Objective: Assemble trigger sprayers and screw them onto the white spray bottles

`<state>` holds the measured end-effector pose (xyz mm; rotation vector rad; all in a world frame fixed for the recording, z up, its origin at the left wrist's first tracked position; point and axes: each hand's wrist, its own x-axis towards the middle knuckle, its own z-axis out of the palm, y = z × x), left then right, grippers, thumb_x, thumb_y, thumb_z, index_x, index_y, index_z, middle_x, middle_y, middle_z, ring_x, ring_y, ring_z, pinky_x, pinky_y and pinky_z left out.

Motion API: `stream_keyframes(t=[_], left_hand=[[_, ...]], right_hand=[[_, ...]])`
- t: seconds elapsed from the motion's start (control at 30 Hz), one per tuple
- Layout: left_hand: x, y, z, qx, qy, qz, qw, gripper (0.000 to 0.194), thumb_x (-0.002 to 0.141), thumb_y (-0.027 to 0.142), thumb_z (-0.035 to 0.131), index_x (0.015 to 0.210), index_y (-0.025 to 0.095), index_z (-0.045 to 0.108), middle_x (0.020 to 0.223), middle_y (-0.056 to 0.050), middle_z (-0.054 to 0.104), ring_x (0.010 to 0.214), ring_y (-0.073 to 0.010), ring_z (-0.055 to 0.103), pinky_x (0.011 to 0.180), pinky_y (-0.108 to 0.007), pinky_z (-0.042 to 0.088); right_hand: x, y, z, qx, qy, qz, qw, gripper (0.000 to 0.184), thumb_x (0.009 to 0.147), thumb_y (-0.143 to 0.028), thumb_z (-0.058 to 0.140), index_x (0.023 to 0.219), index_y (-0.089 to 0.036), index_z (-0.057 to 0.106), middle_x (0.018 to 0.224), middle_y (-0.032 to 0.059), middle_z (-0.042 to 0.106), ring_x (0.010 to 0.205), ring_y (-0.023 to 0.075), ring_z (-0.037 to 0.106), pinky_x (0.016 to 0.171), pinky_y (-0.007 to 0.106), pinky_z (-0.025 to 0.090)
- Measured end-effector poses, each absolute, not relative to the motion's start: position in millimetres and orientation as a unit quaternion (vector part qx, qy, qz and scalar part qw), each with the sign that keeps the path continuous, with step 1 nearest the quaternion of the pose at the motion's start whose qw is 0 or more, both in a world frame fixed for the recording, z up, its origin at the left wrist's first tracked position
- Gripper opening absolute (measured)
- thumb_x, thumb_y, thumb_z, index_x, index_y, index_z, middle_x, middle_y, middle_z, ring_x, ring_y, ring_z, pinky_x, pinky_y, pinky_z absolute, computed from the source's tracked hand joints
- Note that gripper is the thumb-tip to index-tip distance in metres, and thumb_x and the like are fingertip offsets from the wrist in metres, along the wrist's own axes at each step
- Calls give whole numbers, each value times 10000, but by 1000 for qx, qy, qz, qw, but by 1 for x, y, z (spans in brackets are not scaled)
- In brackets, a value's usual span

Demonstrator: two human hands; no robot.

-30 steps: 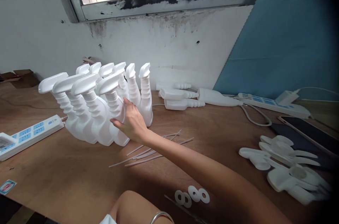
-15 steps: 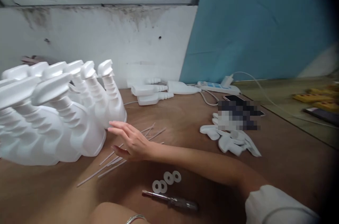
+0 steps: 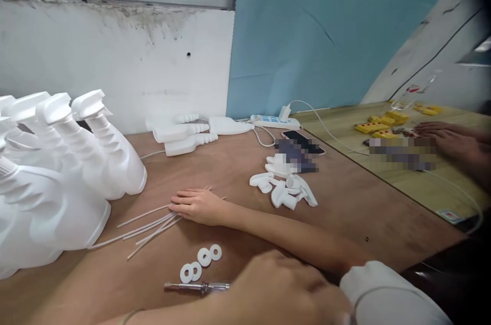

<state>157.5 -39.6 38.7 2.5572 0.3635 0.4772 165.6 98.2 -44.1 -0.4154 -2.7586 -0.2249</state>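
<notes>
My right hand [image 3: 199, 206] lies flat and open on the brown table [image 3: 345, 202], fingertips on a bundle of thin white tubes [image 3: 146, 228]. My left hand [image 3: 284, 286] is low in the foreground, blurred, back up, over the handle end of a small screwdriver [image 3: 192, 287]; its fingers do not show. Three white washers [image 3: 201, 263] lie just above the screwdriver. A row of white spray bottles [image 3: 76, 161], tilted with trigger heads on, stands to the left of my right hand.
Loose white trigger parts [image 3: 286, 189] are piled mid-table, beside a phone [image 3: 303, 141]. More bottles [image 3: 184, 135] lie by the wall next to a power strip [image 3: 274, 121]. On the adjoining pale table [image 3: 422, 181] are yellow pieces [image 3: 378, 128] and another person's hand [image 3: 448, 141].
The view has swung right. My right hand left the bottles and dropped flat onto the tubes. My left hand came into view over the screwdriver handle.
</notes>
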Motion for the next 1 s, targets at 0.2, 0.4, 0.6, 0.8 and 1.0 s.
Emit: stream_keyframes(t=[0.2, 0.4, 0.6, 0.8, 1.0], left_hand=[[78, 21, 17, 816, 412, 262, 308, 158, 643, 21, 447, 662, 157, 524, 615, 10, 542, 583, -100, 497, 541, -184, 372], [31, 30, -6, 772, 512, 256, 277, 96, 775, 150, 438, 739, 165, 526, 661, 7, 559, 614, -113, 508, 598, -217, 401], [31, 21, -15, 848, 424, 210, 238, 212, 865, 184, 363, 969, 179, 548, 1014, -75, 589, 941, -167, 536, 836, -307, 426], [26, 21, -25, 896, 388, 136, 169, 336, 883, 248, 368, 1205, 191, 445, 1356, -80, 395, 1258, -198, 336, 1067, -422, 244], [22, 20, -23, 909, 354, 119, 185, 384, 866, 364, 410, 1205, 197, 481, 1389, -88, 350, 1302, -223, 269, 1092, -441, 171]], right_hand=[[228, 93, -35, -196, -950, -155, 188, 319, 900, -212, 366, 1196, -210, 484, 1172, 45, 579, 1087, 171, 493, 941, 345, 356], [277, 71, 10, -507, -832, -191, 121, 275, 888, -231, 341, 1053, -154, 546, 1061, 127, 604, 973, 247, 535, 792, 367, 386], [290, 65, 29, -620, -775, -108, -60, 334, 817, -241, 410, 1140, -165, 447, 919, 123, 594, 733, 254, 592, 560, 298, 356], [285, 68, 14, -573, -814, -61, -73, 420, 696, -23, 401, 1085, -165, 466, 927, 92, 570, 702, 195, 573, 541, 264, 291], [269, 55, 13, -524, -846, -100, 8, 202, 749, -166, 477, 932, -153, 562, 818, 88, 575, 826, 236, 498, 640, 290, 313]])
